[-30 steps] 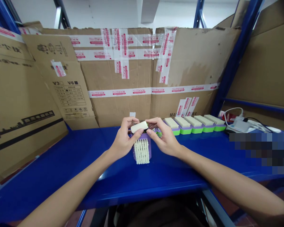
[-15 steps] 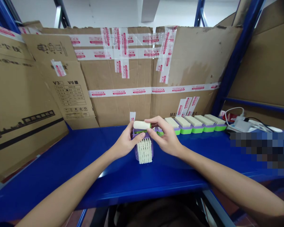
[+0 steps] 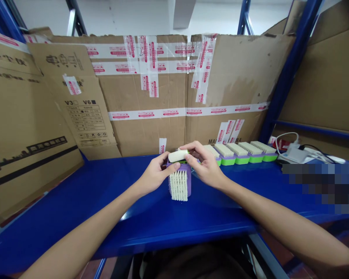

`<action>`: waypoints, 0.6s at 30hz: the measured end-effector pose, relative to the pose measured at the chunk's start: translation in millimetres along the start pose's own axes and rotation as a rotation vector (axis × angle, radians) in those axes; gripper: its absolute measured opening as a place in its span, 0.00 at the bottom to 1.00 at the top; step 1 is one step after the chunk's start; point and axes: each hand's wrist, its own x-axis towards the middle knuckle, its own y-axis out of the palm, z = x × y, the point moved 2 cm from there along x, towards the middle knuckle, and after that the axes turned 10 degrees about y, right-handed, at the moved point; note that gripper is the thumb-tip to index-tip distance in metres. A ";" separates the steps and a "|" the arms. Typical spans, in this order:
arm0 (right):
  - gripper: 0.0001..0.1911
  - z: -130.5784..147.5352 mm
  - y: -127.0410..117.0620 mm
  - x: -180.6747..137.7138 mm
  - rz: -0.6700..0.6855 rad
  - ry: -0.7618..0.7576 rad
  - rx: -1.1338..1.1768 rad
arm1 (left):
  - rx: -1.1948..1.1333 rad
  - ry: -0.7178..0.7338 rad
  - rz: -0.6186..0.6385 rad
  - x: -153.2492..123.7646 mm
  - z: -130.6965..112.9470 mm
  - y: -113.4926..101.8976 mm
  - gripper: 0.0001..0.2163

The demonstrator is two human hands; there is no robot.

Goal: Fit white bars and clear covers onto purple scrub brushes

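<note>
A purple-bodied brush (image 3: 180,185) with cream bristles stands on end on the blue shelf (image 3: 104,209), bristles facing me. My left hand (image 3: 154,175) grips its left side, thumb up on the top. My right hand (image 3: 206,164) pinches a small cream cylinder-shaped piece (image 3: 178,155) that rests across the top of the brush. Both hands are closed on these parts.
A row of several green-and-purple brushes (image 3: 241,153) lies bristles-up at the back right. Behind stand taped cardboard boxes (image 3: 163,93). A white charger and cables (image 3: 296,153) lie at the far right. A blue upright post (image 3: 287,73) rises at the right.
Both hands and the brush have shifted slightly right. The cream piece has been tilted and seated across the top of the brush.
</note>
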 end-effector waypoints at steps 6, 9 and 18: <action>0.11 -1.7 1.0 -0.2 0.003 0.030 0.071 | 0.031 0.004 0.009 0.7 -3.0 0.4 0.22; 0.10 -4.9 2.2 0.7 0.014 0.066 0.162 | 0.042 0.013 0.007 0.8 -3.7 0.9 0.22; 0.12 -2.4 0.6 1.9 0.044 0.057 0.152 | 0.103 0.047 -0.005 -0.9 -7.7 2.1 0.20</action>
